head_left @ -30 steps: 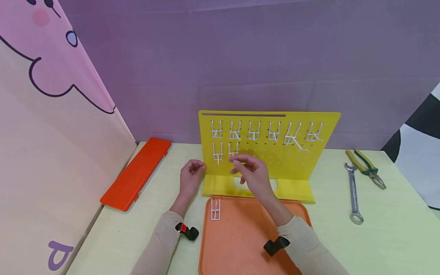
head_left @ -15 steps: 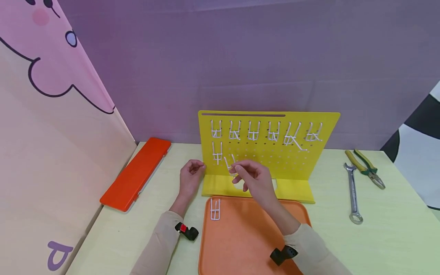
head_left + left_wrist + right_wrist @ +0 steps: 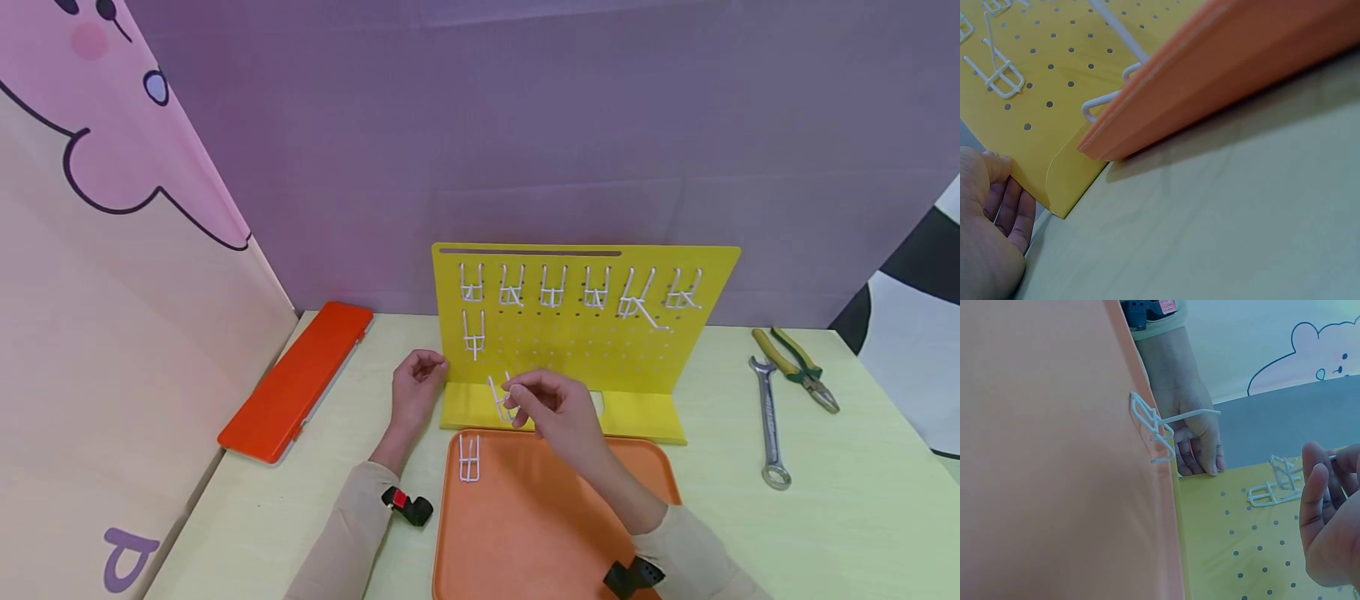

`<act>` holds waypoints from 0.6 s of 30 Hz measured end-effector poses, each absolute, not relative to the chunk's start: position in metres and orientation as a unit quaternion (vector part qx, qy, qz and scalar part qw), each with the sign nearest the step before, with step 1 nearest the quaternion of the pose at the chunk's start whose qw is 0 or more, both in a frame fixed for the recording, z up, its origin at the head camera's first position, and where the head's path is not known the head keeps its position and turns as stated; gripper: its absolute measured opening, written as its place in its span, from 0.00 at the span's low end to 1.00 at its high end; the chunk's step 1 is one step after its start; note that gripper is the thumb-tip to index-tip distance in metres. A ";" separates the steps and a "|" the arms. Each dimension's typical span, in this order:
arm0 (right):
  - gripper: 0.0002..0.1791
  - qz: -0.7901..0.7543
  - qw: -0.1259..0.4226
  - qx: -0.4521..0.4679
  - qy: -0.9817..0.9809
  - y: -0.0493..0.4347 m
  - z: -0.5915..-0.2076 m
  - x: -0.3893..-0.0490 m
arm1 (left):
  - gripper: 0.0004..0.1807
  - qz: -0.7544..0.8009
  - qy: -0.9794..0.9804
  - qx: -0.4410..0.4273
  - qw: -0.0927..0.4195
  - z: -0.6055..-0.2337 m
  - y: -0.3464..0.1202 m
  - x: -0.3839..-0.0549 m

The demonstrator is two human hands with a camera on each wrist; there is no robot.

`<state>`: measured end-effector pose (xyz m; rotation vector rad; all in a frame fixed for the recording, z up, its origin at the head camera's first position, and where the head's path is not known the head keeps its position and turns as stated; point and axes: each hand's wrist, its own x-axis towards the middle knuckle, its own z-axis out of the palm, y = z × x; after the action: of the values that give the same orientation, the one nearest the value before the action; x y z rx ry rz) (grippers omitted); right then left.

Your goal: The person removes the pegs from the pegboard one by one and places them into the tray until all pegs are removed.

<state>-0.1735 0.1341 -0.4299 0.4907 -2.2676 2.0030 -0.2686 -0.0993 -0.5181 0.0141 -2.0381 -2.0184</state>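
My left hand (image 3: pixel 417 387) grips the left edge of the yellow pegboard (image 3: pixel 577 358), thumb in front and fingers behind it, as the left wrist view shows. My right hand (image 3: pixel 558 412) pinches a white wire pegboard hook (image 3: pixel 497 398) between thumb and fingertips. That hook is off the panel, low in front of the board's base. Several similar hooks hang in a row along the top, such as a hook with a longer arm (image 3: pixel 637 298). One hook (image 3: pixel 474 335) hangs below them at the left.
An orange tray (image 3: pixel 510 533) lies against the board's base, with a single white hook (image 3: pixel 469 458) at its upper left. To the left is a red flat case (image 3: pixel 300 383). A wrench (image 3: pixel 772 425) and pliers (image 3: pixel 802 367) lie at the right.
My right hand has pulled the second hook of the lower row off the board and carried it down toward the base. The left hand has stayed at the board's edge.
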 end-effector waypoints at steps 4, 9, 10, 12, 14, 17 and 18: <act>0.07 0.643 0.030 0.168 -0.747 0.137 -0.433 -0.170 | 0.03 -0.697 -0.704 0.003 0.137 -0.517 -0.099 -0.267; 0.07 0.633 0.014 0.169 -0.756 0.139 -0.437 -0.168 | 0.02 -0.699 -0.702 0.004 0.138 -0.517 -0.099 -0.267; 0.07 0.632 0.007 0.167 -0.756 0.139 -0.438 -0.168 | 0.02 -0.700 -0.701 0.004 0.137 -0.517 -0.099 -0.268; 0.08 0.629 -0.008 0.161 -0.760 0.139 -0.438 -0.167 | 0.03 -0.703 -0.698 0.005 0.135 -0.518 -0.100 -0.268; 0.08 0.625 -0.025 0.153 -0.765 0.139 -0.439 -0.166 | 0.03 -0.703 -0.698 0.005 0.135 -0.518 -0.100 -0.268; 0.08 0.617 -0.049 0.141 -0.773 0.140 -0.440 -0.165 | 0.03 -0.702 -0.699 0.005 0.136 -0.517 -0.100 -0.268; 0.08 0.616 -0.056 0.139 -0.774 0.140 -0.441 -0.165 | 0.03 -0.703 -0.699 0.005 0.136 -0.517 -0.100 -0.268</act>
<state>-0.1648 0.1398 -0.4409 0.4539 -2.5207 2.0053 -0.2681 -0.0998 -0.5175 0.0131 -2.0235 -2.0348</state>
